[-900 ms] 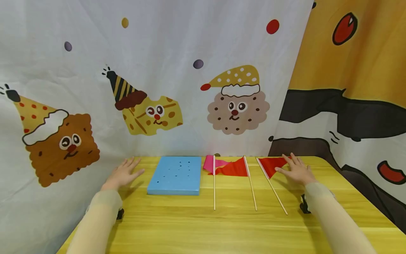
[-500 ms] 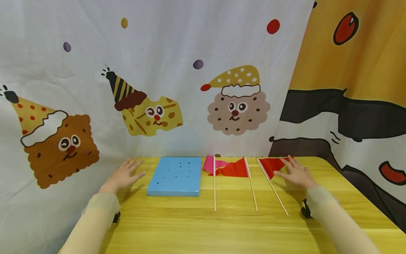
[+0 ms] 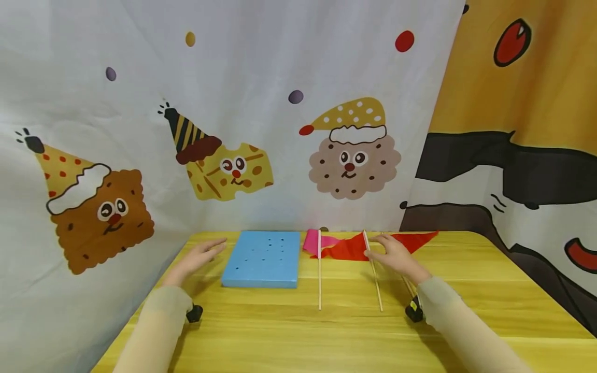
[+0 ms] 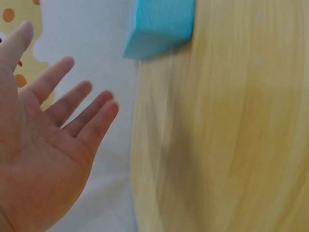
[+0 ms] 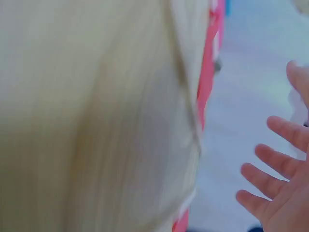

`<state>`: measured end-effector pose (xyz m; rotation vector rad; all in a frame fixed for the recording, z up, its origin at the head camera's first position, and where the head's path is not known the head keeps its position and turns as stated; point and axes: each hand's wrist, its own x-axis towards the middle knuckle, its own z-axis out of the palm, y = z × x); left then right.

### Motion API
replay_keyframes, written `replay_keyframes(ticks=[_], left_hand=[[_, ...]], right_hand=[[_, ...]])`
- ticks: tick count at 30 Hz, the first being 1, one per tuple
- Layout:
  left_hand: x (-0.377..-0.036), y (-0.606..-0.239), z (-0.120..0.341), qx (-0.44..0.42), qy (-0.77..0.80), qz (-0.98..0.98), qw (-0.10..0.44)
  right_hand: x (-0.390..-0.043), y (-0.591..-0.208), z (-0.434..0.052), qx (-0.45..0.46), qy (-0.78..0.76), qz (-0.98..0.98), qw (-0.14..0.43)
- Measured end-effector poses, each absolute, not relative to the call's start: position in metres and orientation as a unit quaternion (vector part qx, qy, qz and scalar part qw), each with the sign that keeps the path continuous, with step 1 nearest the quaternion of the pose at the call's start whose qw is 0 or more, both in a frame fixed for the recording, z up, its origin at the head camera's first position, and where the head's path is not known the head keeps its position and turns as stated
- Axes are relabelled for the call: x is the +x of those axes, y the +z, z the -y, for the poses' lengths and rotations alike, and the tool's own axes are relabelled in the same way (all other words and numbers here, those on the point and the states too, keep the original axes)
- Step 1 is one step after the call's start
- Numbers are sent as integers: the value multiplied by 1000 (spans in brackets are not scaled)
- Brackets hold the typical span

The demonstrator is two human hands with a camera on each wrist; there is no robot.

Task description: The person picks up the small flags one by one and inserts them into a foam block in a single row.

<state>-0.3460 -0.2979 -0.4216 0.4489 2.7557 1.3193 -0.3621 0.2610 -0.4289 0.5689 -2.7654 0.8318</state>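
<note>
Yellow wood-grain surface [image 3: 289,336] carries everything I see. My left hand [image 3: 198,255] has slid closer to the flat blue foam block [image 3: 262,259] dotted with holes, fingers straight. Three thin-sticked flags lie beside it: one pink flag [image 3: 313,242], two red flags [image 3: 347,248]. My right hand [image 3: 394,255] has moved leftward onto them, fingers relaxed, gripping nothing.

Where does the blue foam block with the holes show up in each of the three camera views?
Head: the blue foam block with holes lies left of centre on the yellow wooden table, between the hands.
Left wrist: one corner at the top edge, beyond the left hand.
Right wrist: perhaps a blue sliver at the top; too blurred to tell.
Shared landmark: the yellow table.
</note>
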Motion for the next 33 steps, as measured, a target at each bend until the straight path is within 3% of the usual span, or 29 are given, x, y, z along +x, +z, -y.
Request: replay_keyframes(ticks=[6,18,25,33], left_hand=[[-344,-435,291,156,514,-839,90],[-336,-445,284,163,549,-812,117],[-333,-452,284,135,542,-822,110],[-324,-459,284,145,546,-820,96]], right_hand=[[-358,-434,-211,186,355,914,56],[-359,-450,-151,93,504,855,-72],[-364,-456,-132,57,499,859,-95],[-361,-451,-116,93,420,899,-78]])
